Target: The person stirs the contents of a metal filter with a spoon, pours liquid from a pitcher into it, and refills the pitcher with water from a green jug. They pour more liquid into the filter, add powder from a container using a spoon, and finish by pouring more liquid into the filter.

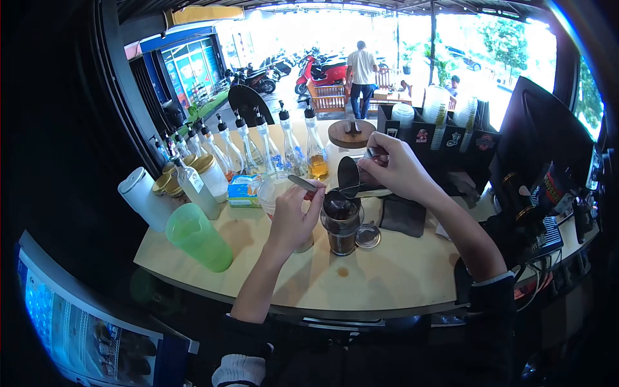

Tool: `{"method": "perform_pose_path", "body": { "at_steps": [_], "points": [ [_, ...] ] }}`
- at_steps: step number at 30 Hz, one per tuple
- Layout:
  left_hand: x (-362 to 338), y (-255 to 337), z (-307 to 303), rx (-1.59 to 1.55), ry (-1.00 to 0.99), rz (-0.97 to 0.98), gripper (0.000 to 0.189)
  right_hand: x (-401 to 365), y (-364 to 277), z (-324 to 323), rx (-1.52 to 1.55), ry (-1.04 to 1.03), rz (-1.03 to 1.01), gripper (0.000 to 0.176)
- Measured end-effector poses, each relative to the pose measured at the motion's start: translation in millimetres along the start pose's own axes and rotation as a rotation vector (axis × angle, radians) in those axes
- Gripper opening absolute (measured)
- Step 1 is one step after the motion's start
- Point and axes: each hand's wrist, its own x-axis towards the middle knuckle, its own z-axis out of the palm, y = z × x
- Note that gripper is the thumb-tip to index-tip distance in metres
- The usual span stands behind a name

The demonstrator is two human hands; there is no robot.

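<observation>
My left hand (295,218) is closed on the handle of a metal utensil (302,183), left of a glass vessel (342,233) with dark contents. In my right hand (394,169) is a dark scoop (349,175), tilted over the vessel's mouth. Dark matter fills the top of the vessel beneath the scoop. A small round metal lid (368,236) lies to the vessel's right. Behind my left hand stands a clear plastic cup (273,188), partly hidden.
A green pitcher (200,238) and white-bodied jars (209,175) stand at left. Pump bottles (263,143) line the back edge. A dark cloth (403,216) lies right of the vessel, with a cup holder (443,137) behind. Outside, a person (362,71) stands beyond the counter.
</observation>
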Motion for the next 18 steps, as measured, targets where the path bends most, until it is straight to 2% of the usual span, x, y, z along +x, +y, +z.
{"method": "perform_pose_path", "body": {
  "at_steps": [13, 18],
  "points": [
    [-1.8, -1.0, -6.1, 0.007, 0.044, -0.021, 0.013, -1.8, 3.9, -5.4, -0.086, -0.014, 0.019, 0.027],
    [-1.0, -0.7, -8.4, 0.017, 0.055, -0.023, 0.013, -7.9, 7.6, -6.2, -0.033, -0.013, 0.034, 0.025]
  ]
}}
